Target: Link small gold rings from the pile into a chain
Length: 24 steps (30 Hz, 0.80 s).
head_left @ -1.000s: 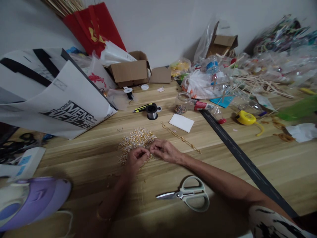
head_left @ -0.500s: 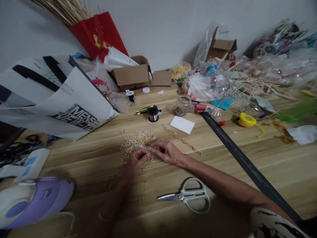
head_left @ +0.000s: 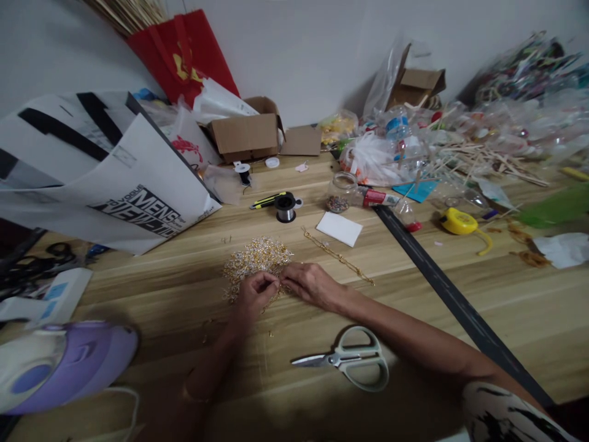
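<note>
A heap of small gold and clear beads (head_left: 257, 255) lies on the wooden table, some of it behind my hands. At its near edge my left hand (head_left: 254, 293) is closed, thumb and forefinger pinched together. My right hand (head_left: 310, 284) meets it fingertip to fingertip, also in a pinch. Whatever the fingers hold is too small to make out. To the right of the heap a gold beaded chain (head_left: 338, 256) is stretched out. Scissors (head_left: 345, 359) with pale handles lie nearer to me, blades slightly apart.
Beyond the heap are a wire spool (head_left: 286, 207), a yellow-black cutter knife (head_left: 267, 200), a white card (head_left: 339, 229) and a jar of beads (head_left: 340, 193). A white paper bag (head_left: 110, 178) and a purple appliance (head_left: 78, 362) stand left. A yellow tape measure (head_left: 459, 221) lies right.
My right hand's fingers have drawn closer together and now meet my left fingertips. The camera view has shifted slightly; the table items stay in place.
</note>
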Each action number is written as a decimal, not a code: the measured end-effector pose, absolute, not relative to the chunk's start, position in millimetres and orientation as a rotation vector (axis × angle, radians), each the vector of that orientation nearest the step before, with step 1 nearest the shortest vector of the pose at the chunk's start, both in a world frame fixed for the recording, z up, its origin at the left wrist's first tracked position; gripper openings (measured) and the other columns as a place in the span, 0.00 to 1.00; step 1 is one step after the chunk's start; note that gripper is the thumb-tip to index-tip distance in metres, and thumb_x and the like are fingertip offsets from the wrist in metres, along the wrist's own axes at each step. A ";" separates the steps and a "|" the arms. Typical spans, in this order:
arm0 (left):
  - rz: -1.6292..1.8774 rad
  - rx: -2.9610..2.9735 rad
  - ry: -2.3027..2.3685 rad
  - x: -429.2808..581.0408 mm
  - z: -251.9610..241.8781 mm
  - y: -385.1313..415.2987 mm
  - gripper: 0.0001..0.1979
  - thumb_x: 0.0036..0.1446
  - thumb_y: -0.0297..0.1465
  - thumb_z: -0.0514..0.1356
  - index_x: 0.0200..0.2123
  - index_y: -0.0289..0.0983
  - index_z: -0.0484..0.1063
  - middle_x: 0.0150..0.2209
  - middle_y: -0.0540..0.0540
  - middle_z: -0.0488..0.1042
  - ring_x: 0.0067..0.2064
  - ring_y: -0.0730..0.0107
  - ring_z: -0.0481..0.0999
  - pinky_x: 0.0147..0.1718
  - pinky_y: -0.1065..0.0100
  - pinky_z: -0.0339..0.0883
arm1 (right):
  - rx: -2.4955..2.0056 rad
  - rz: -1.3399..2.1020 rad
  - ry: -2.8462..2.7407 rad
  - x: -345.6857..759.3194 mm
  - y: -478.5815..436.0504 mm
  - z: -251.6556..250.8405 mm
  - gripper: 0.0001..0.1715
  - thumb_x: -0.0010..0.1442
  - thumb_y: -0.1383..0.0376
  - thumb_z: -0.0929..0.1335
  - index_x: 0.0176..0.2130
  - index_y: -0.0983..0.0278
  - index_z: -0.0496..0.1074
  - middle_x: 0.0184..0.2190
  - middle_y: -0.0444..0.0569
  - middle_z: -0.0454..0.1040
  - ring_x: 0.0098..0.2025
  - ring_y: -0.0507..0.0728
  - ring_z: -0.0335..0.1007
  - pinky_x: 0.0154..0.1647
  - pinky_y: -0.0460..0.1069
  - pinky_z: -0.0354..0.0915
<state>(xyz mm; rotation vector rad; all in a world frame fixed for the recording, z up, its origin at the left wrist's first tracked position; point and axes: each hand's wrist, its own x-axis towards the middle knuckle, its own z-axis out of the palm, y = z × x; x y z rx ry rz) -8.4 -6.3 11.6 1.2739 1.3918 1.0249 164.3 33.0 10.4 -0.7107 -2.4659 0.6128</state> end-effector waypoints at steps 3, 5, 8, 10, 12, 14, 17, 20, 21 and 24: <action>1.041 1.283 1.382 -7.4 9.5 -5.6 0.08 0.42 0.32 0.62 0.20 0.35 0.68 0.19 0.52 0.68 0.24 0.75 0.65 0.25 0.74 0.58 | -0.789 0.520 -2.514 164.6 33.1 11.4 0.10 0.64 0.66 0.59 0.36 0.66 0.67 0.29 0.49 0.70 0.29 0.52 0.64 0.30 0.45 0.55; 1.051 1.295 1.358 -6.8 7.5 -5.1 0.08 0.42 0.32 0.63 0.20 0.35 0.68 0.20 0.52 0.68 0.24 0.75 0.66 0.25 0.74 0.59 | -0.808 0.537 -2.513 164.4 32.3 12.8 0.09 0.64 0.66 0.59 0.36 0.67 0.66 0.28 0.49 0.69 0.27 0.52 0.62 0.29 0.45 0.53; 1.061 1.310 1.326 -6.4 4.1 -4.6 0.07 0.42 0.31 0.63 0.21 0.35 0.69 0.20 0.52 0.69 0.24 0.75 0.66 0.25 0.74 0.59 | -0.807 0.681 -2.453 164.5 31.3 16.5 0.08 0.63 0.67 0.59 0.35 0.66 0.65 0.26 0.46 0.68 0.25 0.50 0.60 0.28 0.45 0.51; 1.069 1.314 1.321 -6.3 1.7 -4.4 0.06 0.41 0.31 0.63 0.21 0.35 0.69 0.21 0.51 0.69 0.24 0.75 0.67 0.25 0.74 0.60 | -0.810 0.809 -2.393 165.0 31.4 19.1 0.06 0.61 0.68 0.61 0.33 0.66 0.66 0.24 0.44 0.67 0.24 0.49 0.58 0.27 0.44 0.51; 1.061 1.320 1.326 -6.3 -0.5 -4.1 0.06 0.41 0.31 0.62 0.21 0.35 0.69 0.21 0.51 0.69 0.24 0.75 0.67 0.25 0.74 0.60 | -0.822 0.918 -2.332 165.6 32.5 20.6 0.05 0.59 0.71 0.62 0.31 0.66 0.67 0.23 0.42 0.65 0.23 0.48 0.56 0.26 0.43 0.50; 1.044 1.329 1.331 -6.2 -2.1 -4.0 0.06 0.41 0.30 0.62 0.21 0.35 0.69 0.20 0.51 0.68 0.24 0.75 0.66 0.25 0.74 0.60 | -0.829 0.991 -2.283 166.0 34.1 20.8 0.05 0.57 0.72 0.63 0.30 0.67 0.68 0.23 0.42 0.64 0.23 0.47 0.56 0.25 0.42 0.50; 1.026 1.340 1.333 -6.2 -2.6 -4.2 0.06 0.41 0.30 0.62 0.21 0.35 0.68 0.20 0.52 0.68 0.24 0.75 0.66 0.25 0.74 0.60 | -0.826 1.084 -2.225 166.0 35.7 19.7 0.04 0.55 0.73 0.64 0.29 0.68 0.68 0.23 0.42 0.64 0.24 0.47 0.56 0.26 0.42 0.51; 1.013 1.349 1.318 -6.5 -0.8 -4.9 0.06 0.41 0.30 0.62 0.21 0.35 0.67 0.20 0.52 0.67 0.24 0.75 0.66 0.25 0.74 0.59 | -0.833 1.204 -2.151 165.5 35.4 20.0 0.04 0.55 0.72 0.64 0.29 0.68 0.68 0.23 0.42 0.63 0.25 0.47 0.56 0.25 0.42 0.51; 1.014 1.352 1.311 -6.6 0.1 -5.1 0.07 0.41 0.30 0.62 0.21 0.35 0.67 0.20 0.52 0.67 0.24 0.76 0.66 0.25 0.74 0.59 | -0.835 1.247 -2.126 165.4 35.0 20.7 0.04 0.55 0.71 0.64 0.29 0.68 0.67 0.23 0.42 0.63 0.25 0.47 0.55 0.25 0.42 0.51; 1.016 1.355 1.298 -7.1 2.7 -5.9 0.07 0.41 0.31 0.62 0.20 0.35 0.66 0.20 0.52 0.66 0.24 0.76 0.65 0.25 0.74 0.58 | -0.829 1.362 -2.061 164.8 33.8 23.0 0.05 0.56 0.70 0.64 0.28 0.68 0.65 0.22 0.41 0.60 0.24 0.47 0.53 0.24 0.42 0.50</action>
